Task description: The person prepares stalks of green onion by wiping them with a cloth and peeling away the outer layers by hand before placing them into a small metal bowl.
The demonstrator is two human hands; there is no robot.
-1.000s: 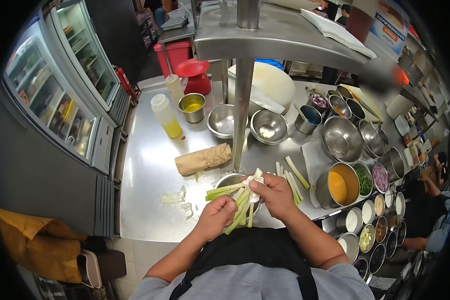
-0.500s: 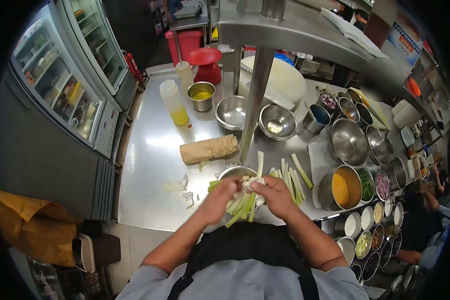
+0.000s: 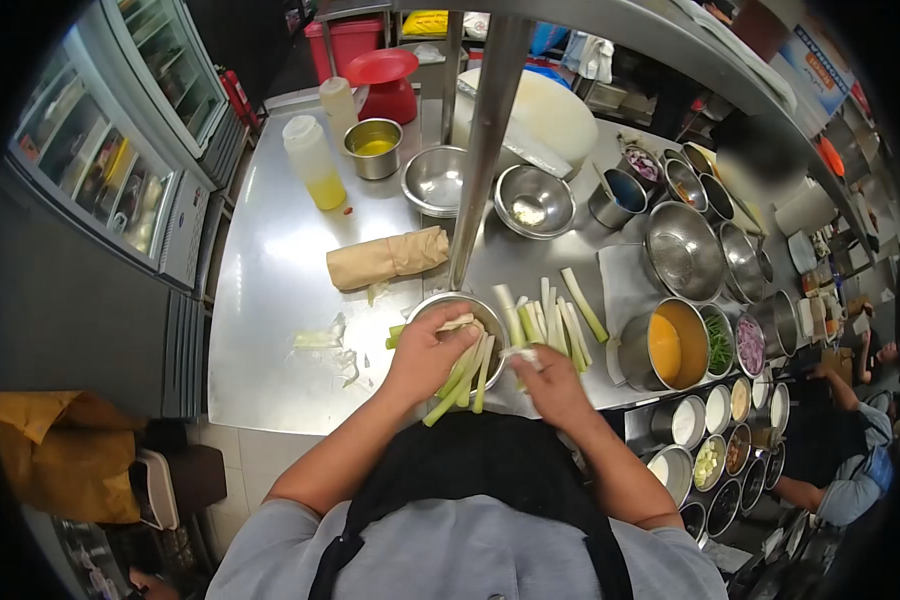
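My left hand (image 3: pixel 422 352) is closed around pale stalk ends over a steel bowl (image 3: pixel 497 318). Green-and-white stalks (image 3: pixel 462 385) fan out below it across the bowl's near rim. Just right of the bowl, my right hand (image 3: pixel 552 385) is closed on a crumpled white piece (image 3: pixel 519 354); whether it is wrapping or peel I cannot tell. A stalk (image 3: pixel 510 313) stands out above that hand. More cut stalks (image 3: pixel 567 330) lie side by side on the steel table beyond it.
A brown paper roll (image 3: pixel 387 259) lies behind the bowl, left of a steel post (image 3: pixel 482 150). White scraps (image 3: pixel 320 338) are at the left. Squeeze bottles (image 3: pixel 313 163) and bowls (image 3: pixel 534 202) stand farther back. An orange-filled pot (image 3: pixel 664 345) is at the right, near a co-worker (image 3: pixel 838 450).
My right hand has drawn away from my left hand, to the right, with the white piece. My left hand has come over the bowl and its stalks. The view has shifted.
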